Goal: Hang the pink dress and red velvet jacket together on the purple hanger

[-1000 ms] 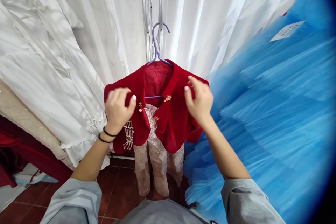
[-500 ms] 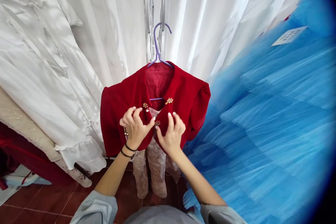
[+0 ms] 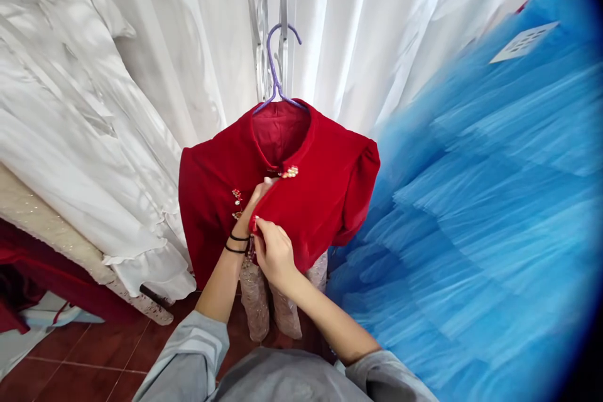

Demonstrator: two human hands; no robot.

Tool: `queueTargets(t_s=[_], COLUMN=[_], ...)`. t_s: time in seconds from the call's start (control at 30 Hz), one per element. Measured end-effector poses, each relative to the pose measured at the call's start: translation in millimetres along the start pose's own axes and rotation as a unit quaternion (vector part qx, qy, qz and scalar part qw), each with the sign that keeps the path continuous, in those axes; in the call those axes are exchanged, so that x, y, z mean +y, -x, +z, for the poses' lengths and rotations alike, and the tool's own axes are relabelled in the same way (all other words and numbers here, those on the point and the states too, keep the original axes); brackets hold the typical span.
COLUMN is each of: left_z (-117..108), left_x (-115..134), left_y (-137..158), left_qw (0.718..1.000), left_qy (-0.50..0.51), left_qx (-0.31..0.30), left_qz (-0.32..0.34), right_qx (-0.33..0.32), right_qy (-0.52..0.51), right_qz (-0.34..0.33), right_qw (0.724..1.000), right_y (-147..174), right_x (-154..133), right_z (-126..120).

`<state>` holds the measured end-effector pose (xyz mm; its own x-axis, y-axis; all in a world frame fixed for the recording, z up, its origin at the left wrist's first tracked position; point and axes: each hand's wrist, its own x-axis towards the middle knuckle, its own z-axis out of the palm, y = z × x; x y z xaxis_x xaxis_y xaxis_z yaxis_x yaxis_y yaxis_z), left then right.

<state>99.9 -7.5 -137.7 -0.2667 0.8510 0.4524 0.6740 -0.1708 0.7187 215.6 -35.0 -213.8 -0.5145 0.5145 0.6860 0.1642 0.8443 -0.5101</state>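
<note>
A short red velvet jacket [image 3: 325,182] hangs on a purple hanger [image 3: 272,63]. One jewelled clasp [image 3: 290,172] sits at its collar, and beaded trim [image 3: 236,197] shows on the left front panel. My right hand [image 3: 276,254] pinches the free edge of the right front panel between thumb and fingers. Behind that panel reaches my left hand [image 3: 259,193], with two black bands [image 3: 237,244] around the wrist. Its thumb tip shows near the neckline, while the jacket hides its other fingers.
White curtains [image 3: 198,25] hang behind, with white garments [image 3: 56,113] on the left. Blue tulle [image 3: 471,213] fills the right side and carries a white card [image 3: 524,43]. Pale sequined fabric [image 3: 257,311] hangs below the jacket, above a red tiled floor [image 3: 94,355].
My left hand has slipped behind the right front panel. My right hand has moved left and down, drawing that panel's edge leftward over the left wrist. The collar opening has narrowed.
</note>
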Motion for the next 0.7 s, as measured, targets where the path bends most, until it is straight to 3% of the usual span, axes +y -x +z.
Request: queueTargets(t_s=[0.13, 0.23, 0.27, 0.33, 0.4, 0.47, 0.53, 0.6, 0.7], left_z=[-11, -9, -7, -7, -13, -24, -36, -45, -50], left_x=[-17, -18, -18, -19, -24, -31, -36, -37, -34], left_y=[22, 42, 46, 51, 51, 47, 41, 33, 23], left_qw=[0.995, 0.997, 0.996, 0.987, 0.974, 0.963, 0.949, 0.937, 0.932], left_qy=[0.095, 0.042, 0.009, -0.025, 0.024, 0.130, 0.233, 0.281, 0.289], left_qx=[0.016, 0.059, 0.086, 0.160, 0.222, 0.233, 0.207, 0.197, 0.216], left_qz=[-0.011, 0.005, 0.004, -0.009, -0.027, -0.042, -0.056, -0.057, -0.038], right_qx=[-0.047, -0.040, -0.015, 0.103, 0.265, 0.360, 0.345, 0.278, 0.208], right_qy=[0.010, -0.038, -0.077, -0.171, -0.238, -0.280, -0.346, -0.435, -0.528], right_qz=[0.017, -0.015, -0.006, 0.076, 0.198, 0.312, 0.403, 0.463, 0.482], right_qw=[0.999, 0.998, 0.997, 0.977, 0.913, 0.834, 0.774, 0.720, 0.667], right_y=[-16, -3, 7, 33, 60, 82, 94, 99, 103], right_x=[16, 25, 29, 41, 65, 98, 133, 162, 180], right_z=[20, 29, 31, 33, 28, 14, -5, -25, -40])
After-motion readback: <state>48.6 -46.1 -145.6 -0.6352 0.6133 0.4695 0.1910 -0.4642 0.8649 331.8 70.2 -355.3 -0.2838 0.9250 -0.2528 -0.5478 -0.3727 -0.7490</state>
